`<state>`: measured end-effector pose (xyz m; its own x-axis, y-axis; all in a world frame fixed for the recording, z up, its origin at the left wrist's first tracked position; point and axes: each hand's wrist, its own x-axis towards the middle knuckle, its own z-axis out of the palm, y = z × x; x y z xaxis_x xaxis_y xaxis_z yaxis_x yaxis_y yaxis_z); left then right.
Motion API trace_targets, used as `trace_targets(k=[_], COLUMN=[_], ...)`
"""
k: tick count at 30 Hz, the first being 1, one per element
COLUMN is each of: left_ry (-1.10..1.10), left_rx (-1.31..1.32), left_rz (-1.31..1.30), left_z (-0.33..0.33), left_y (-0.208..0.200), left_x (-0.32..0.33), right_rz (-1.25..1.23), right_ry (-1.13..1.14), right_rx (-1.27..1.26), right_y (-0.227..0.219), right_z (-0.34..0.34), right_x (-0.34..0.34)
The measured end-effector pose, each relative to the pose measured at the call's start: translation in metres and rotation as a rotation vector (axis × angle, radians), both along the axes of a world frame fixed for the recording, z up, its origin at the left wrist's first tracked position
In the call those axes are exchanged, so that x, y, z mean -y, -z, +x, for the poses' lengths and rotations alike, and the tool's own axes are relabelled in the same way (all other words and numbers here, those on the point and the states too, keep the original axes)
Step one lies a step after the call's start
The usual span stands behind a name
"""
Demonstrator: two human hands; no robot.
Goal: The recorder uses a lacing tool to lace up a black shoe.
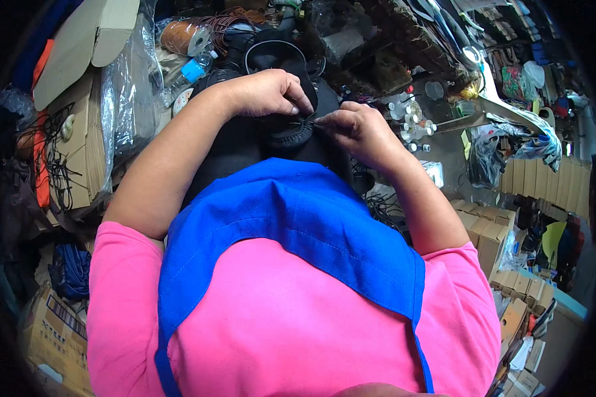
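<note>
Shoe [289, 140] first: it's black, puckered round the toe, and sits just past our apron [278, 205], between our hands. Our left hand [271, 91] is bent over it, fingertips by the gathered edge; can't tell if they're gripping anything. Our right hand [363, 132] has thumb and forefinger together at the shoe's other side; too small to tell if there's thread in there. Apron's blue, over a pink shirt [265, 317]. Further out we've got a blue-labelled bottle [193, 70] and orange spool [184, 38] up left, small bottles [414, 122] right.
</note>
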<state>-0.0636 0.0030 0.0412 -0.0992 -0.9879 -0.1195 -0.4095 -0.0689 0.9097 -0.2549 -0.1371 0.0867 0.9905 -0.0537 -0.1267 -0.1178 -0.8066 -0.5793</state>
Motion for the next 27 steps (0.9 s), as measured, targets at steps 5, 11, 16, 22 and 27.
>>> trace_targets(k=[5,11,16,22,27], left_ry=[0.086,0.115,0.157,0.162,0.167], left_rx=[0.048,0.011,-0.026,-0.066,-0.062], left_rz=[0.014,0.047,0.034,0.07,0.052], left_z=[0.005,0.009,0.013,0.015,0.015], left_y=[-0.008,-0.005,0.0,-0.002,-0.002], left_x=[0.003,0.003,0.007,0.008,0.007], right_rz=[-0.103,-0.007,0.179,0.095,-0.108], right_ry=[-0.029,0.019,0.088,-0.007,-0.064], right_rx=[0.09,0.031,0.012,0.016,0.001], right_y=[0.004,0.001,0.011,0.0,-0.008], right_z=[-0.004,-0.002,0.0,0.01,0.015], right_x=[-0.001,-0.003,0.006,0.005,-0.003])
